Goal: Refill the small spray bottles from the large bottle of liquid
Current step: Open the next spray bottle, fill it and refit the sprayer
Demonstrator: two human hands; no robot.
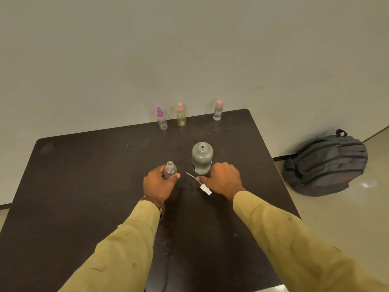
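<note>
Clear uncapped spray bottle (pixel 170 170) stood gripped by the left hand (pixel 157 186) — the right hand (pixel 224 180) pinched a white pump (pixel 205 189).

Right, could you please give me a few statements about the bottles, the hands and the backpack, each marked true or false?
1. The left hand grips a small bottle that has no cap on. True.
2. The large bottle is capped. False: its neck is open.
3. Three capped spray bottles stand near the far edge of the table. True.
4. The backpack sits on the table. False: it lies on the floor to the right of the table.
5. The right hand holds the large bottle. False: it pinches the white spray pump just in front of that bottle.
</note>
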